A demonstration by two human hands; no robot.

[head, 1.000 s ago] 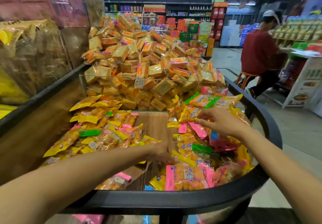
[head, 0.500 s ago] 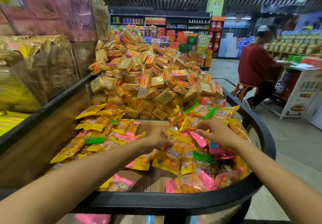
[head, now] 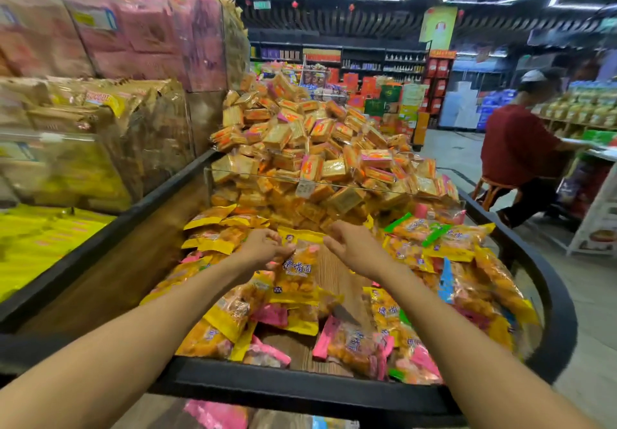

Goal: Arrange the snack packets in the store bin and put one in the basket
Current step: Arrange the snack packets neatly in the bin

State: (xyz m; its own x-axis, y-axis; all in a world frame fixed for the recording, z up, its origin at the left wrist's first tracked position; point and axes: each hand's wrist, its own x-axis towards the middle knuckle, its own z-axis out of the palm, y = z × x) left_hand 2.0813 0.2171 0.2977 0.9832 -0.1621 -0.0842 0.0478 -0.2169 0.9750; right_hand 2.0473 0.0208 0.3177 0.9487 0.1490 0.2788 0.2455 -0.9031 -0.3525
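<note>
Here, both arms reach forward over the black rim of the store bin [head: 300, 390]. The left hand [head: 263, 245] has its fingers curled onto the left edge of a yellow snack packet [head: 298, 270], gripping it near the top. The right hand [head: 354, 245] sits just beside the packet's upper right corner with fingers bent loosely inward; whether they actually pinch the packet cannot be told, as the frame is blurred there. The packet hangs upright between the two hands, above the bare wooden floor of the bin [head: 337, 281].

From the hands, a heap of yellow packets [head: 213, 238] lies at nine o'clock against the bin's wooden side wall. At three o'clock spreads a mixed heap of yellow, green, pink and blue packets [head: 444, 255]. At six o'clock, near the rim, lie more yellow and pink packets [head: 253, 321]. At twelve o'clock, behind a clear divider [head: 334, 183], rises a mound of square orange packs [head: 317, 148].

At two o'clock, well apart, a person in a red shirt [head: 517, 148] sits on a stool [head: 490, 188] by shelves.
</note>
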